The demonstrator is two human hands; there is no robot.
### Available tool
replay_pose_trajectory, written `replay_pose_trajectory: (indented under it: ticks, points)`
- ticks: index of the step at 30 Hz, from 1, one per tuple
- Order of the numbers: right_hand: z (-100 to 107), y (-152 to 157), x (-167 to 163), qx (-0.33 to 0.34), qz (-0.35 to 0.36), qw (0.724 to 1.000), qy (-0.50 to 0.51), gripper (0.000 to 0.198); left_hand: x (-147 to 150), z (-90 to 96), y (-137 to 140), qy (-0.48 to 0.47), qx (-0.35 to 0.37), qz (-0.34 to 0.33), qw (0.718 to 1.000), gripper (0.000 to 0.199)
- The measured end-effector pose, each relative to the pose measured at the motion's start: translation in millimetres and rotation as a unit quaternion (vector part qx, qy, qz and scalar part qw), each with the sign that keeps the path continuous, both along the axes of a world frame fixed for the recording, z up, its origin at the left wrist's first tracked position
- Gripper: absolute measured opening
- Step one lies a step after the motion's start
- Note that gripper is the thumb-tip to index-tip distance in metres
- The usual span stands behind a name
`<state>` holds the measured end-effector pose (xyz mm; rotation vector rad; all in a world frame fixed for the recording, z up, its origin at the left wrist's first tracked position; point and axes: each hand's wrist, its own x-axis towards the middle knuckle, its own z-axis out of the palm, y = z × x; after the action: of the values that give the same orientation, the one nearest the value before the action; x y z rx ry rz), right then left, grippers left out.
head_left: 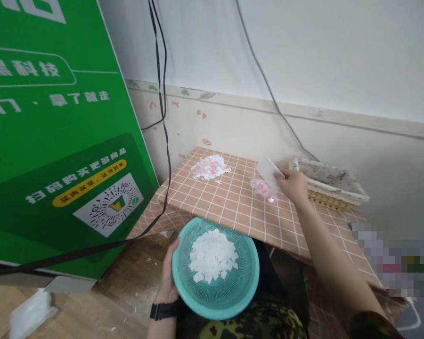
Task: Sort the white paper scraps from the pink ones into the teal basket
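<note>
My left hand [169, 273] grips the left rim of a teal plastic colander [183, 287], held just below the table's front edge. A heap of white paper scraps [214, 256] lies in its bottom. Over the table, my right hand [294, 186] pinches a white card [267, 173] by its right edge. The card stands tilted beside a small pile of pink, shiny scraps [263, 189]; whether it touches them I cannot tell. Farther left on the tablecloth sits a pile of white and pink scraps [210, 167].
A brown checked tablecloth [229, 202] covers the table. A cloth-lined wicker basket [334, 201] stands at the back right against the wall. A large green panel [67, 127] rises on the left, with a black cable [164, 141] hanging before it. A white bag [31, 313] lies on the floor.
</note>
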<state>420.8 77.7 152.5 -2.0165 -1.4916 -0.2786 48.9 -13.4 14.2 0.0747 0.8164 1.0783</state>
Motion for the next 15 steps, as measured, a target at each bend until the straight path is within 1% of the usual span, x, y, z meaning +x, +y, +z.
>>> replay_pose_trajectory:
  ticks: [3, 6, 8, 10, 12, 15]
  points:
    - [8, 23, -9, -0.039, 0.052, 0.998, -0.025, 0.035, 0, -5.5, 1, 0.006, 0.005, 0.007, 1.000, 0.020]
    - [11, 53, -14, -0.076, 0.106, 0.990, -0.056, 0.033, -1, -11.3, 1, 0.014, 0.006, 0.008, 1.000, 0.021]
    - [11, 72, -13, -0.084, 0.132, 0.986, -0.063, 0.032, -1, -13.6, 1, 0.023, 0.009, 0.008, 1.000, 0.021]
    - [9, 86, -10, -0.085, 0.139, 0.984, -0.065, 0.031, -1, -14.1, 0, 0.030, 0.015, 0.008, 0.999, 0.021]
    - [8, 96, -7, -0.090, 0.144, 0.983, -0.065, 0.031, -1, -13.6, 0, 0.036, 0.017, 0.006, 0.999, 0.020]
    - [8, 101, -4, -0.096, 0.169, 0.979, -0.063, 0.030, 3, -14.4, -1, 0.054, 0.007, 0.005, 0.999, 0.021]
